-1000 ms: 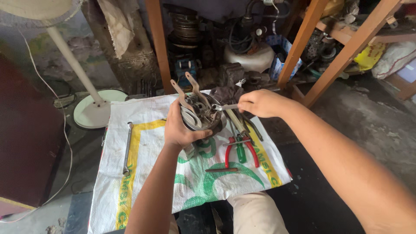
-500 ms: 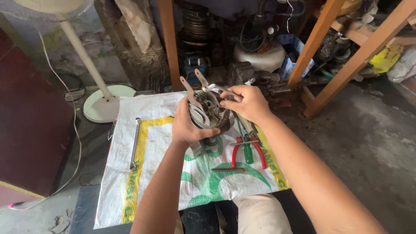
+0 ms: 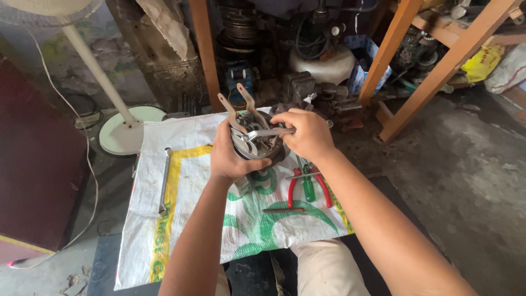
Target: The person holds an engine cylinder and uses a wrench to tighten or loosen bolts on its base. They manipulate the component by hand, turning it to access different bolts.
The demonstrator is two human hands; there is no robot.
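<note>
I am holding a round metal motor just above the middle of the frame, over the woven sack spread on the floor. My left hand is cupping it from below and from the left, fingers wrapped closed around its body. The motor's open face is turning up toward me, and its two flat metal brackets are sticking out toward the upper left of the frame, so its long axis is running from lower right to upper left. My right hand is closing around a small spanner, which is lying nearly level across the motor's face, its head pointing left.

On the sack, lower right of the motor, red-handled pliers and a green-handled screwdriver are lying side by side, with a short dark rod just below them. A long wrench is lying upright along the sack's left side. A blue box is standing at upper right; what it holds I cannot tell.
</note>
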